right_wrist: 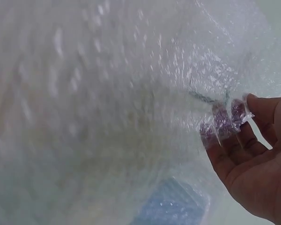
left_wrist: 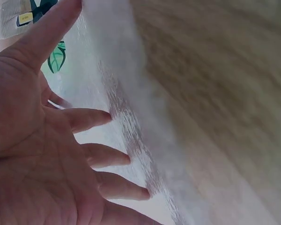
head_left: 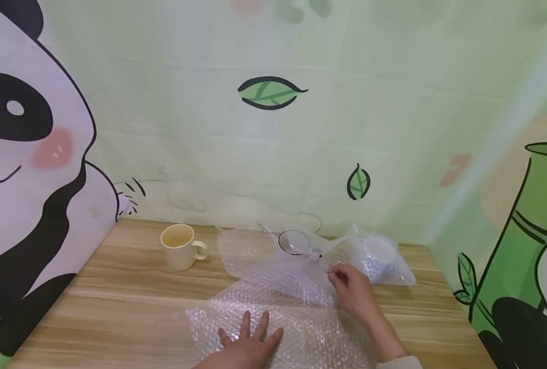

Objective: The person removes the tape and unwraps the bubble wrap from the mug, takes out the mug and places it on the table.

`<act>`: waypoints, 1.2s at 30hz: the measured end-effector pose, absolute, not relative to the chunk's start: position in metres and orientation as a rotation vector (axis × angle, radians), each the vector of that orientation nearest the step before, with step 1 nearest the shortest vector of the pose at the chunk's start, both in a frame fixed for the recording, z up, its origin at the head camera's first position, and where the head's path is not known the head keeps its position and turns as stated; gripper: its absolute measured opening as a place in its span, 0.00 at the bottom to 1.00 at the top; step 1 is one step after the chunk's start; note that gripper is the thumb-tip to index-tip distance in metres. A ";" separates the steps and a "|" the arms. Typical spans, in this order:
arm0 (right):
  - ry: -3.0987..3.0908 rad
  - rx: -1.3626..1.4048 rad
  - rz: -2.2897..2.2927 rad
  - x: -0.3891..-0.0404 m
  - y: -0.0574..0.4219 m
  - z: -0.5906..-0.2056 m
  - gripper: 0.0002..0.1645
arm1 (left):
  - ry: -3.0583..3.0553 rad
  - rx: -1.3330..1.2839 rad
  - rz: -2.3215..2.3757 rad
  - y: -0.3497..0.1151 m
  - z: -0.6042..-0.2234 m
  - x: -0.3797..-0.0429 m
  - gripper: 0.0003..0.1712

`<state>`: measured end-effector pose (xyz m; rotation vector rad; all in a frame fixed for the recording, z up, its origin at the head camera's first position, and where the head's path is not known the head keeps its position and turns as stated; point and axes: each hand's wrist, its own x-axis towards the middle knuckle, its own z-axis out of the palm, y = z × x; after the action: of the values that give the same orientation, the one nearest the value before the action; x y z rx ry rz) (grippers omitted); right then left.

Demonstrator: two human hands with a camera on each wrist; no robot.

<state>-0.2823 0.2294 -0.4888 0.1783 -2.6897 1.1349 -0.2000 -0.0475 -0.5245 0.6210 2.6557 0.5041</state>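
My right hand (head_left: 353,292) pinches the edge of the bubble wrap (head_left: 310,328) on the table (head_left: 130,297); my left hand (head_left: 250,347) splays on it. Tugging hard could tip the dark-rimmed vessel (head_left: 294,243) amid the wrap.

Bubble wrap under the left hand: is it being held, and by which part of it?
Yes, the right hand pinches the bubble wrap by its edge; the left hand, spread open, only touches it.

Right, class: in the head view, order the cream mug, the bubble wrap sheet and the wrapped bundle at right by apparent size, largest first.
1. Bubble wrap sheet
2. Wrapped bundle
3. Cream mug
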 end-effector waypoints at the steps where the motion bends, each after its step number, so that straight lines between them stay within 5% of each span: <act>1: -2.699 0.178 1.158 -0.281 0.231 -0.487 0.06 | 2.653 0.630 0.505 -0.049 -0.523 -0.200 0.52; 36: -3.024 0.410 1.260 -0.230 0.282 -0.491 0.06 | 2.431 1.052 0.378 -0.093 -0.494 -0.208 0.40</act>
<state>-0.2299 0.2824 -0.4908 0.4096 -3.0242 1.2605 -0.2080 -0.0935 -0.4940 1.0515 2.4306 0.3776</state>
